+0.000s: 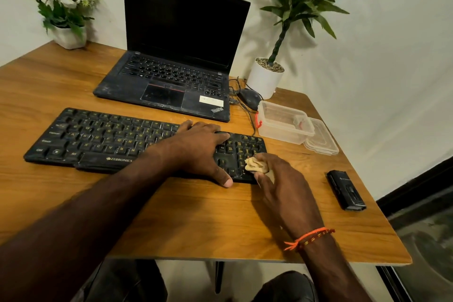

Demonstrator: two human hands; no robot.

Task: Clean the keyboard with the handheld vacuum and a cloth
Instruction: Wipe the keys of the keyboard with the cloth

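A black keyboard lies across the wooden desk in front of me. My left hand rests flat over its right-middle part, fingers reaching the far edge and thumb at the near edge. My right hand holds a crumpled beige cloth against the keys at the keyboard's right end. The black handheld vacuum lies on the desk to the right, apart from both hands.
An open black laptop stands behind the keyboard. A wired mouse, a clear plastic box with its lid and a potted plant crowd the back right. A flower pot sits back left.
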